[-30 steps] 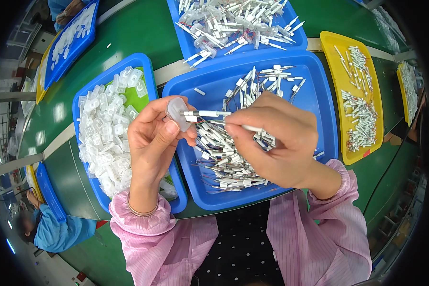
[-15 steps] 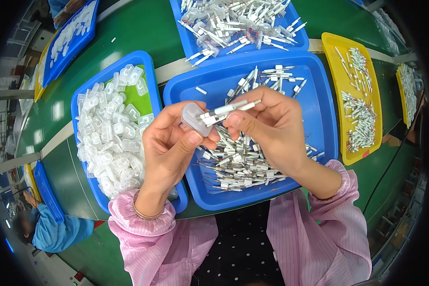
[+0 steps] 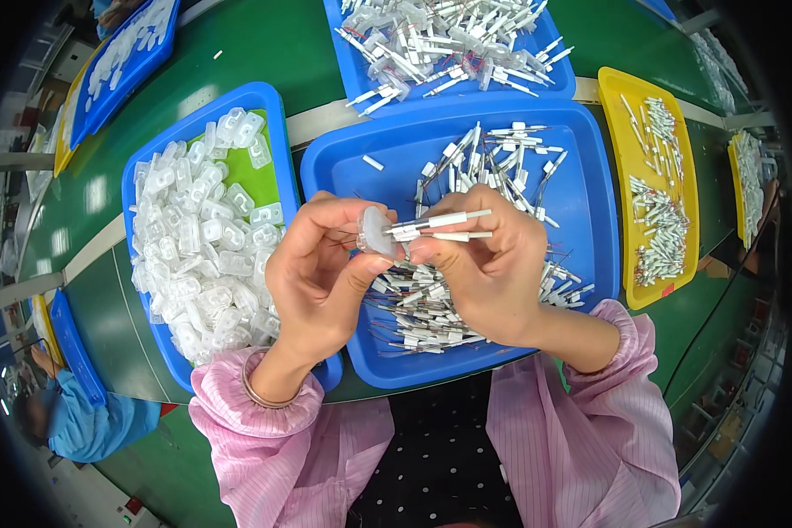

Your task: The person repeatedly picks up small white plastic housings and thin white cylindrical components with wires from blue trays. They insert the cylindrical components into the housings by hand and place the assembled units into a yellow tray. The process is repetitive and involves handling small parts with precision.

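Note:
A translucent plastic housing [image 3: 376, 231] is pinched between the thumb and fingers of my left hand [image 3: 312, 268]. Thumb and fingers of my right hand [image 3: 497, 277] grip a wired component with white sleeves [image 3: 449, 220], two of its white ends pointing right. The component's left end meets the housing's face; how far it goes in is hidden. Both hands are above a blue tray [image 3: 603, 211], where many similar wired components [image 3: 440, 317] lie in loose piles. At my left, another blue tray [image 3: 277, 114] holds a heap of translucent housings [image 3: 207, 238].
Beyond the middle tray, a further blue tray [image 3: 343, 62] carries housings joined with wired parts [image 3: 449, 44]. A yellow tray [image 3: 620, 132] with small white-sleeved parts stands at the right. Far left, a co-worker in a blue sleeve [image 3: 106, 427] sits by other trays.
The housing has turned and moved slightly down and right. The component has swung from an upward slant to nearly level, and both hands sit a little closer together.

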The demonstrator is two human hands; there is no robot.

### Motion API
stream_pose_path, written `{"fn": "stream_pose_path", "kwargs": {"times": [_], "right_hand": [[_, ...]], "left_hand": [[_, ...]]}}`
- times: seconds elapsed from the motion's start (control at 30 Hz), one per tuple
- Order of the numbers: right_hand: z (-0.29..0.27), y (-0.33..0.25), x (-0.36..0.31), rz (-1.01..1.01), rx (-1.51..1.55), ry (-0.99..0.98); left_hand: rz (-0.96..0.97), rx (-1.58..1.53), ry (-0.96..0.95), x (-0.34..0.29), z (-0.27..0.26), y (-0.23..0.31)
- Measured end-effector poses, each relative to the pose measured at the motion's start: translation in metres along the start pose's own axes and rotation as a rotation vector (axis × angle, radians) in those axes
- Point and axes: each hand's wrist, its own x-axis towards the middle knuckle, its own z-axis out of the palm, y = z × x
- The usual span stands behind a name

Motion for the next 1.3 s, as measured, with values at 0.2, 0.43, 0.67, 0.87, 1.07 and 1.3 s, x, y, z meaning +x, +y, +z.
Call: {"fn": "stream_pose_path", "kwargs": {"times": [0.2,0.43,0.67,0.87,1.07,1.3], "right_hand": [[0.003,0.006,0.004,0.026,0.168,0.035],[-0.013,-0.007,0.015,-0.094,-0.155,-0.062],[-0.033,-0.02,0.004,-0.214,-0.309,-0.151],[-0.111,-0.025,0.065,0.034,-0.401,0.097],[-0.196,0.021,0.161,0.266,-0.332,0.152],[-0.147,-0.015,0.115,-0.297,-1.442,0.286]], "left_hand": [[-0.177,-0.243,0.055,0.001,0.001,-0.001],[-0.194,-0.243,0.057,0.003,-0.003,0.001],[-0.142,0.066,-0.141,0.004,0.005,0.007],[-0.146,0.299,0.052,0.011,0.001,0.011],[-0.153,0.375,0.079,0.01,-0.003,0.006],[0.061,1.255,0.407,0.029,-0.042,0.003]]}}
